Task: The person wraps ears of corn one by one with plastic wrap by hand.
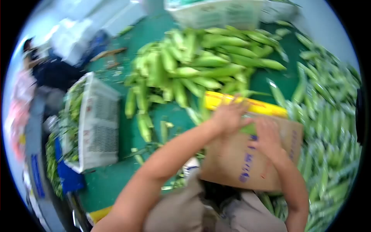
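Observation:
A brown cardboard sheet [224, 162] with blue handwriting lies across my lap. Along its far edge runs a yellow strip [266, 108], perhaps a long box. My left hand [231, 115] rests at this strip, fingers spread over it and the cardboard. Closer to me, my right hand [267, 136] lies on the cardboard with its fingers stretched forward. Between the two hands shows a green piece [247, 128], probably part of an ear of corn; the hands cover the rest. Motion blurs the fingers somewhat.
Ahead on the green floor is a pile of corn ears in husks [208, 62]. Many film-wrapped green ears [324, 127] fill the right side. A white basket [98, 123] holding green scraps is on the left. Another white crate [220, 13] stands behind the pile.

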Tool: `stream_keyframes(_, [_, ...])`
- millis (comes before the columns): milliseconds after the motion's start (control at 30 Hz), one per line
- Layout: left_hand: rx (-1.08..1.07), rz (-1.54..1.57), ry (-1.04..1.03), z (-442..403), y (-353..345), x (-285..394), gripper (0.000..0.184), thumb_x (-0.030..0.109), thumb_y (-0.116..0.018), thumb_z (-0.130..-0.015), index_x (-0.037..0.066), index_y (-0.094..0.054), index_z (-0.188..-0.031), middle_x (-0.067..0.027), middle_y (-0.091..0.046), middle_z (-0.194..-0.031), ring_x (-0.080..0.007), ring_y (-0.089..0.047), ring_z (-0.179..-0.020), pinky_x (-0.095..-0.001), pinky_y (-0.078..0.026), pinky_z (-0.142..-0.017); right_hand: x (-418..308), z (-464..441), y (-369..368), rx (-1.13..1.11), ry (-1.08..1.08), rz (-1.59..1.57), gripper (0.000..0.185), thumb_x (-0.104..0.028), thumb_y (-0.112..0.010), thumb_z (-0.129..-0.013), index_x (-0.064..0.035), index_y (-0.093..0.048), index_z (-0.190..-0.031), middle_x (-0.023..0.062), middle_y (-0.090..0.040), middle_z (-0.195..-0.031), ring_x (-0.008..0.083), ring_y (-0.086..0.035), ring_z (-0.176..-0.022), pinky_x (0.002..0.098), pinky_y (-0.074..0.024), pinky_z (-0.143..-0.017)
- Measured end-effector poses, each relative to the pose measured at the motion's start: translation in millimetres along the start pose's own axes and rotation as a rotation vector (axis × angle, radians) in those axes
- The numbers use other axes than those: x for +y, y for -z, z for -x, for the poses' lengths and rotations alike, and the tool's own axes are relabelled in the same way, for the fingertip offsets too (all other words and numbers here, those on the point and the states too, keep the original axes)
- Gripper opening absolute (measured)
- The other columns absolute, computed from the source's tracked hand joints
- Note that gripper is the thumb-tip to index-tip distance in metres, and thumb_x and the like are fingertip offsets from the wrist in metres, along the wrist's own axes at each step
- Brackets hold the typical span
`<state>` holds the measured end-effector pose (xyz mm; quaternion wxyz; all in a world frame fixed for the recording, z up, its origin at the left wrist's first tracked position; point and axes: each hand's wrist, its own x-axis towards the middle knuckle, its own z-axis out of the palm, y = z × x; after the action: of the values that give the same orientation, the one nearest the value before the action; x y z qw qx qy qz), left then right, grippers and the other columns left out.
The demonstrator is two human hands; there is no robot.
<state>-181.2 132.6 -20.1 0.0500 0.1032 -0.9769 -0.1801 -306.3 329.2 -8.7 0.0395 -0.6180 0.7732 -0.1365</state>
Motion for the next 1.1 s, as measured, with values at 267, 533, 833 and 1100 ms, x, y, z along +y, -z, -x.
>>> stream_keyframes(267, [0.187,-0.047,-0.129,-10,16,27,0.027,0.031,-0.07,-0.084,0.009,-0.063,-0.1,-0.0106,-0.061,-0.102,-0.0303,-0.059,-0.109,-0.0483,-0.042,-0.106,33,-16,-21,0.075,-0.056,-0.1,0.084,-0.027,-0.096,-0.054,-0.0067,-0.056,-0.125,0.0182,-0.055,-0.116,0.0419,-0.056,-0.109,0.0506,-0.0477,-0.092])
stream_keyframes(533, [0.247,-0.032,-0.245,96,4,69,0.073,0.042,-0.075,-0.082,0.006,-0.054,-0.142,-0.0156,-0.05,-0.149,-0.0331,-0.041,-0.144,-0.0562,-0.022,-0.125,10,11,5,-0.173,-0.016,-0.39,0.066,-0.028,-0.093,-0.056,-0.006,-0.064,-0.111,0.0178,-0.059,-0.112,0.0428,-0.057,-0.102,0.0505,-0.0468,-0.095])
stream_keyframes(833, [0.031,0.153,-0.088,43,2,42,0.079,0.052,-0.076,-0.08,0.005,-0.052,-0.14,-0.0164,-0.056,-0.143,-0.0339,-0.051,-0.135,-0.0505,-0.033,-0.119,-23,5,33,-0.053,-0.051,-0.253,0.086,-0.034,-0.089,-0.07,-0.0023,-0.051,-0.14,0.021,-0.054,-0.139,0.0396,-0.05,-0.131,0.0483,-0.0399,-0.112])
stream_keyframes(1100, [0.088,-0.322,-0.164,28,27,39,0.083,0.041,-0.08,-0.077,0.017,-0.049,-0.151,-0.0062,-0.051,-0.153,-0.0254,-0.044,-0.145,-0.0571,-0.028,-0.12,-4,-9,3,-0.068,-0.055,-0.063,0.075,-0.042,-0.088,-0.072,-0.0059,-0.057,-0.13,0.0149,-0.06,-0.122,0.0347,-0.059,-0.116,0.0453,-0.051,-0.095])
